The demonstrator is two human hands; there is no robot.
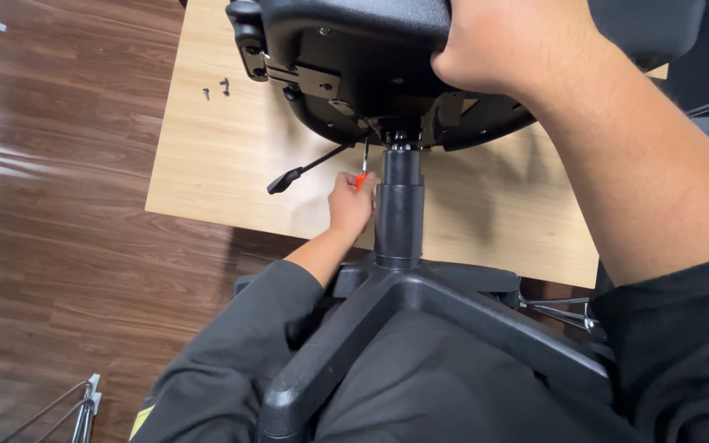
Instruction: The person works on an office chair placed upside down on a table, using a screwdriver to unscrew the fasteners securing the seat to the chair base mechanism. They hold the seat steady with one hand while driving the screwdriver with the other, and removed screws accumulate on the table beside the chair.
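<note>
Office chair tipped over, seat underside facing the camera and resting on the light wooden worktop, star base lying across the person's lap; this orientation exposes the mechanism plate where the gas column enters the seat. Left hand closed around a small screwdriver (orange handle, thin metal shaft), shaft pointing up toward the junction of column and seat plate; tip appears to sit at or just beside the fixing there, exact contact too small to tell. Left forearm comes up from below, sleeve pushed back, wrist roughly straight, knuckles toward the column. Right hand clamped over the rim of the seat, fingers wrapped out of sight behind the edge, forearm angled down and in from the right, likely steadying the seat against the tool's push. Black adjustment lever projects left from the mechanism, clear of the left hand. Two small loose screws lie on the worktop, well apart from the work, near its left edge
</note>
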